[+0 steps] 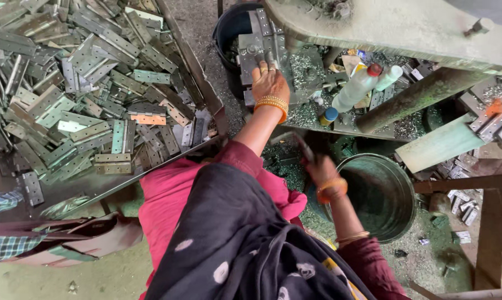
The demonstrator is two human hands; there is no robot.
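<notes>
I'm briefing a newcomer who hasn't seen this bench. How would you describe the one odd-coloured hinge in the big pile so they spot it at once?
Start at the big tray of grey metal hinges filling the left of the view. Look toward its lower right part, left of the person's raised left hand. There lies the orange hinge, flat and open; it alone is rust-orange, while every hinge around it is dull grey.

Dull grey metal hinges (90,83), scuffed and matt, heaped in a tray. Clear plastic bottle (356,88), faintly glossy. Worn, dusty metal bucket (381,194); gleaming gold bangles (273,103).
</notes>
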